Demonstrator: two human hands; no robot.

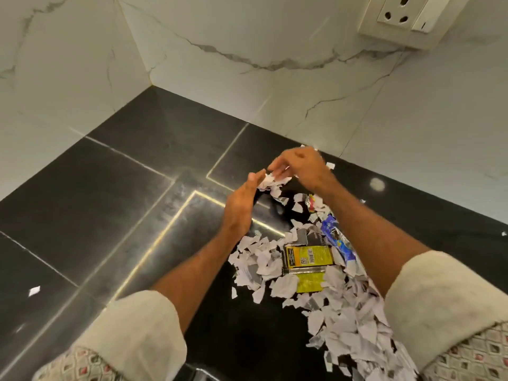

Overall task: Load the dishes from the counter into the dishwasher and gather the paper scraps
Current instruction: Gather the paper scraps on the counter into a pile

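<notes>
Most paper scraps (341, 320) lie strewn on the black bench (110, 202), so with the left hand (240, 207) open as a wall and the right hand (301, 165) pinching a far clump, I'd rake broadly inward, not pick singly.

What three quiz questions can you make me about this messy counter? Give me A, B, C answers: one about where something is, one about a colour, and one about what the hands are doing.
1. Where is the yellow wrapper?
A. on the wall
B. among the paper scraps
C. in a hand

2. What colour is the counter?
A. white
B. red
C. black

3. What are the left hand and right hand doing?
A. meeting on a bunch of scraps
B. lying flat
C. holding a plate

Answers:
1. B, white scraps lie all round it.
2. C, its slabs are dark and shiny.
3. A, a white bunch sits between their fingertips.
</notes>
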